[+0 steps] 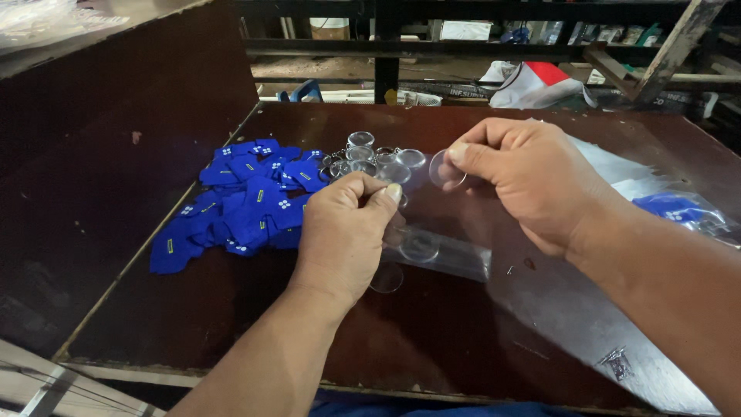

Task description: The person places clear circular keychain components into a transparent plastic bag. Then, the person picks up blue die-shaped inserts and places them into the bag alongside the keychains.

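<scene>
My right hand [525,181] pinches a clear round plastic disc [445,171] between thumb and forefinger, held above the dark table [432,332]. My left hand [347,232] is closed just left of it, its fingertips pinched together on something small that I cannot make out. Several clear round keychain shells with metal rings [370,154] lie just beyond both hands. A heap of blue shirt-shaped cutouts [239,201] spreads to the left of my left hand.
A clear plastic bag [455,255] with more clear discs lies under my hands. Another bag with blue pieces [679,210] sits at the right, on a clear plastic sheet. A dark board [100,154] slopes up at the left. Shelves and clutter stand behind the table.
</scene>
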